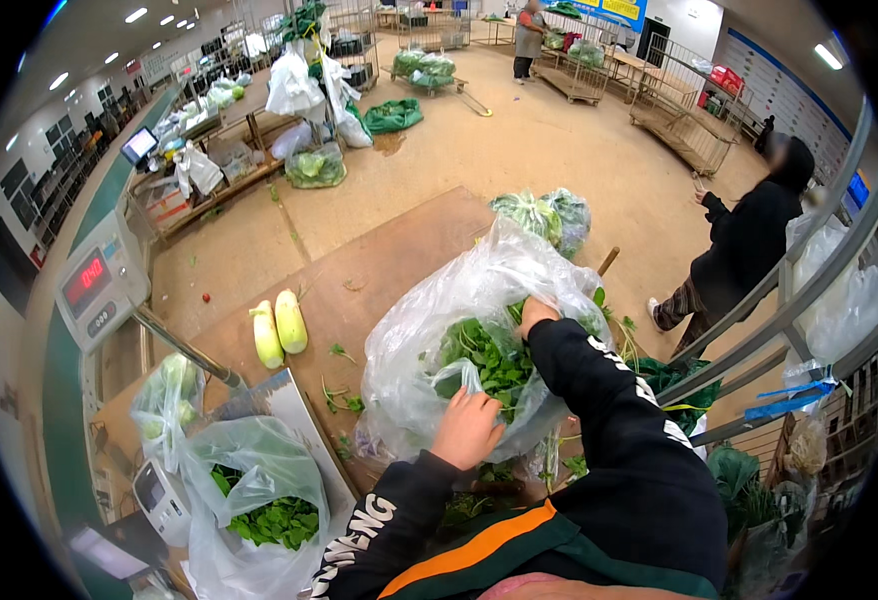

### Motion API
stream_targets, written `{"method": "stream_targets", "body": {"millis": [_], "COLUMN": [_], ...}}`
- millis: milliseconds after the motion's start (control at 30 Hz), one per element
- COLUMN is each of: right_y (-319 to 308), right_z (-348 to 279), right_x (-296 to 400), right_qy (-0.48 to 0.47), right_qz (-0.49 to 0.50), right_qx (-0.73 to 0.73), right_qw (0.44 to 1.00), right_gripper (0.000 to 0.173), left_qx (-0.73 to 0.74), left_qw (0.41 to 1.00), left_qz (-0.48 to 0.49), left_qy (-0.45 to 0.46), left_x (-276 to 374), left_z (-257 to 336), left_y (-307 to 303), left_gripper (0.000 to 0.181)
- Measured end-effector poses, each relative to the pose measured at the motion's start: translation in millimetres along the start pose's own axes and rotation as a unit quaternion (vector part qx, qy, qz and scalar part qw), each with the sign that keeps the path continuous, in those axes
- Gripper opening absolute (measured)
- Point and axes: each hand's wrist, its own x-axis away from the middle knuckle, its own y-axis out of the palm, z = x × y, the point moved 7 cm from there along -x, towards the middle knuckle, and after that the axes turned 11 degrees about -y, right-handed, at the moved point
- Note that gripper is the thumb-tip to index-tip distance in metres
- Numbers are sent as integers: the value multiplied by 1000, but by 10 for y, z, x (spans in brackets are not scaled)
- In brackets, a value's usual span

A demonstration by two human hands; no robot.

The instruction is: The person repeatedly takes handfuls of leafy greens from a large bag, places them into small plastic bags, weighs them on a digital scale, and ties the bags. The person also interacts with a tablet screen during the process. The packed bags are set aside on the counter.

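Observation:
A large clear plastic bag (409,337) of leafy greens (487,360) lies open on the wooden table (424,232). My left hand (469,426) rests at the bag's near edge, touching the plastic beside the greens; whether its fingers grip the film is unclear. Inside the bag's far right part is my right hand (538,313), its fingers hidden by plastic and leaves. A smaller clear bag (289,442) with leafy greens (277,521) stands on the scale's metal plate (311,427) at the lower left. Two pale green radishes (280,330) lie between the scale and the large bag.
The scale's display head (101,281) rises at left on a metal post. Beside the small bag is a white label printer (159,499). Bagged vegetables (529,214) sit beyond the large bag. Metal rails (754,300) curve along the right, where a person in black (754,232) walks.

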Motion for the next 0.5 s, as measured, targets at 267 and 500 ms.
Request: {"method": "stream_targets", "body": {"millis": [267, 500], "right_y": [-339, -1250], "right_z": [-23, -118], "right_x": [644, 1091], "right_qy": [-131, -250], "right_qz": [-8, 99], "right_qx": [-67, -301], "right_qw": [989, 915], "right_gripper": [86, 91], "left_qx": [121, 118], "left_qw": [989, 989], "left_qz": [-82, 60], "left_qy": [19, -62], "left_x": [-1159, -1738], "left_z": [-273, -673], "left_y": [-73, -296], "left_gripper": [50, 43]}}
